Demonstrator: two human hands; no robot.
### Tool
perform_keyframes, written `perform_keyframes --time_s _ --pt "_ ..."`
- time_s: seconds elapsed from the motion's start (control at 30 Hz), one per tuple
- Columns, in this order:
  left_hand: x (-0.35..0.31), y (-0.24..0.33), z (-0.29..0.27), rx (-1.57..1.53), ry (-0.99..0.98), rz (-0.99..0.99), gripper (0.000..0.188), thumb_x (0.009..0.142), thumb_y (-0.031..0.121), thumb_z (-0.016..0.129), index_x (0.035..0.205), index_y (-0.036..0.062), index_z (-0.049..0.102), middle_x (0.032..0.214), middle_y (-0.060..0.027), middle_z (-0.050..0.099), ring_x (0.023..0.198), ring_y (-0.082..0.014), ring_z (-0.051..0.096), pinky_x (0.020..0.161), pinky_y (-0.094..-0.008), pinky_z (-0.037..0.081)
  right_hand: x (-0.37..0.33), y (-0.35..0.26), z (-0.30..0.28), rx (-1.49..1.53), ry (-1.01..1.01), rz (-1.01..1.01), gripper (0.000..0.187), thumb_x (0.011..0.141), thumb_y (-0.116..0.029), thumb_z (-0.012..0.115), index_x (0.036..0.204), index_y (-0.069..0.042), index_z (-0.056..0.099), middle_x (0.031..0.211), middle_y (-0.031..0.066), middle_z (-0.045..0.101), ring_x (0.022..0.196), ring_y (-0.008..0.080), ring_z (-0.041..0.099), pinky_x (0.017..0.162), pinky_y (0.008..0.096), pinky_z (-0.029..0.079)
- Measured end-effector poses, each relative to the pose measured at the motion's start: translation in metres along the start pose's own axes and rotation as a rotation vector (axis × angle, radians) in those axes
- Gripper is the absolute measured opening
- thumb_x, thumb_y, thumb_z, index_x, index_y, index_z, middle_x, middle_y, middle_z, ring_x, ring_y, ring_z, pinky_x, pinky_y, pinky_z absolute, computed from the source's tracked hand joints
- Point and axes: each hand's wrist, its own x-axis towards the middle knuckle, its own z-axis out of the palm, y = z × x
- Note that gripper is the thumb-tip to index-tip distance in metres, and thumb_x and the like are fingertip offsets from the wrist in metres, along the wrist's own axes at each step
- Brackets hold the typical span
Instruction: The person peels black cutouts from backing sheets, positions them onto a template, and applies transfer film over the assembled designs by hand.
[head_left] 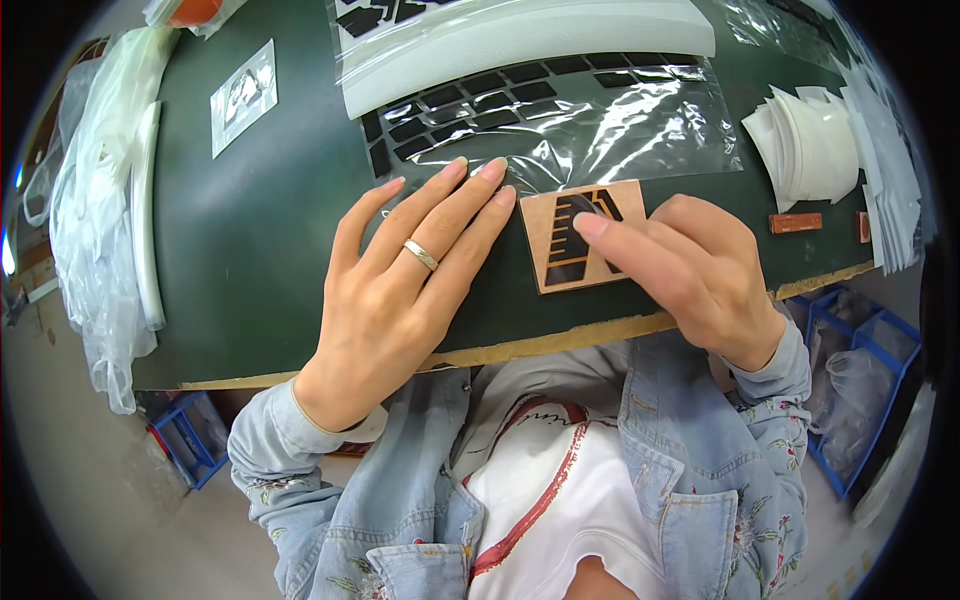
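My left hand [410, 270] lies flat with its fingers stretched out, a ring on one of them. Its fingertips touch the near edge of a clear plastic sheet [640, 130] that carries rows of black pieces [535, 91]. Just right of it, a tan square board [537, 225] with black strips and slots lies near the table's front edge. Over the board's right part is my right hand [700, 265], thumb pointing left onto a black strip [568, 270]. Its other fingers are curled in; whatever they may hold is hidden.
A white roll or strip [540, 35] crosses the sheet's far part. White sheets [800, 145] are stacked at right, near a small reddish-brown block [795, 222]. Clear plastic bags [100, 200] hang over the left edge. A small clear packet [244, 95] lies on the green table [250, 250].
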Motion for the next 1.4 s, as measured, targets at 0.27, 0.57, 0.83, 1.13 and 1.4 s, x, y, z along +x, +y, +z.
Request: perform_keyframes --time_s 0.27,0.57,0.83,1.13,1.4 --pt "0.001 -0.002 -0.002 0.001 -0.033 0.035 0.056 0.074 -0.003 0.063 0.129 0.0048 0.064 0.138 -0.0073 0.061 0.128 -0.0229 0.058 0.108 -0.0399 0.039 0.000 -0.002 0.006 -0.059 0.078 -0.046 0.036 0.072 -0.008 0.074 0.106 -0.016 0.066 0.080 -0.0048 0.055 0.067 0.0104 0.052 0.052 0.0232 0.040" --pt "0.002 -0.011 0.002 -0.129 -0.027 0.067 0.047 0.079 0.003 0.062 0.125 -0.0008 0.065 0.134 -0.0134 0.061 0.123 -0.0300 0.060 0.104 -0.0447 0.048 0.000 0.001 0.005 0.005 -0.008 -0.167 0.046 0.071 -0.005 0.077 0.112 -0.010 0.057 0.087 0.0039 0.066 0.059 0.0115 0.048 0.047 0.0242 0.032" --pt "0.013 -0.019 0.002 -0.093 -0.003 0.029 0.049 0.076 0.003 0.072 0.123 -0.0031 0.065 0.134 -0.0138 0.061 0.120 -0.0324 0.061 0.098 -0.0407 0.054 -0.001 0.002 0.005 0.006 0.000 -0.145 0.045 0.071 -0.004 0.076 0.112 -0.009 0.057 0.085 0.0031 0.065 0.058 0.0114 0.049 0.047 0.0242 0.032" --pt "0.008 -0.020 0.004 -0.153 -0.021 0.122 0.053 0.074 -0.004 0.067 0.126 -0.0013 0.064 0.135 -0.0170 0.060 0.123 -0.0364 0.059 0.100 -0.0432 0.052 0.002 0.003 0.002 0.086 0.001 0.100 0.033 0.074 -0.003 0.074 0.105 0.001 0.064 0.074 0.0079 0.065 0.059 0.0203 0.055 0.052 0.0311 0.043" --pt "0.003 -0.015 0.007 -0.095 0.020 0.093 0.049 0.075 0.003 0.072 0.124 0.0013 0.066 0.134 -0.0121 0.062 0.122 -0.0304 0.061 0.101 -0.0418 0.051 -0.005 -0.003 0.002 0.135 0.052 0.415 0.056 0.074 0.005 0.080 0.123 -0.004 0.055 0.075 0.0021 0.057 0.063 0.0142 0.049 0.058 0.0288 0.042"
